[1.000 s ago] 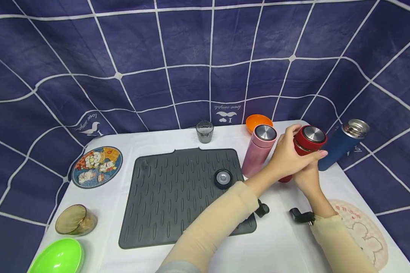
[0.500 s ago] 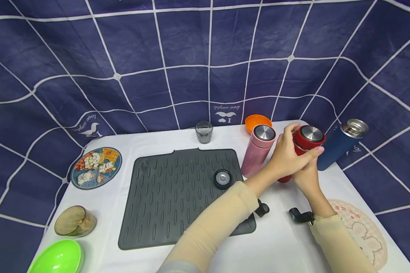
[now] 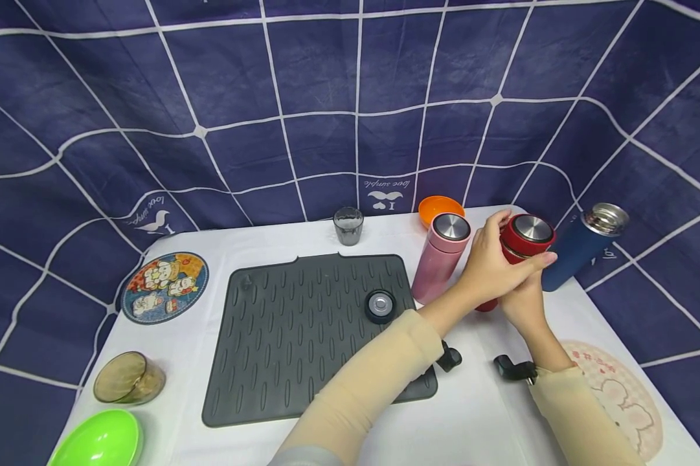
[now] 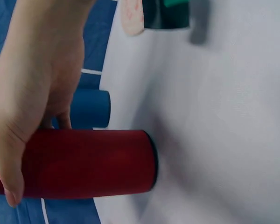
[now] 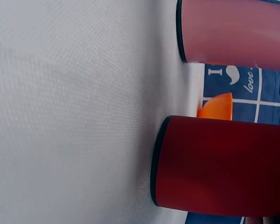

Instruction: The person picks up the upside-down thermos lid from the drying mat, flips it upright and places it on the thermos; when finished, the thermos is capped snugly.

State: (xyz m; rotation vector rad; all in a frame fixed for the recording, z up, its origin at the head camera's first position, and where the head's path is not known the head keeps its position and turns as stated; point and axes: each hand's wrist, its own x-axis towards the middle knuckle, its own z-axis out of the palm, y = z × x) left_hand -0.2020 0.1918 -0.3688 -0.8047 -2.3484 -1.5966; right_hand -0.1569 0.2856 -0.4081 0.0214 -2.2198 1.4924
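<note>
A red thermos (image 3: 527, 234) with a steel-topped lid is upright at the right side of the table. My left hand (image 3: 492, 262) grips it near the lid, fingers behind and thumb across the front. Below, my right hand (image 3: 524, 301) holds the body; the left wrist view shows this hand (image 4: 42, 79) wrapped around the red thermos (image 4: 88, 163). In the right wrist view, the base of the red thermos (image 5: 219, 165) is close to the white cloth; contact is unclear. A pink thermos (image 3: 440, 259) with its lid on stands to the left, and a lidless blue thermos (image 3: 579, 249) to the right.
A dark lid (image 3: 381, 305) lies on the grey drying mat (image 3: 291, 323). Behind are a grey glass (image 3: 348, 226) and an orange bowl (image 3: 437, 207). Leftward sit a round patterned mat (image 3: 164, 288), an amber glass (image 3: 129, 377) and a green bowl (image 3: 99, 440). A pink mat (image 3: 623, 401) lies right.
Both hands stay on the red thermos in nearly the same place. Only the left thumb has shifted slightly along its front.
</note>
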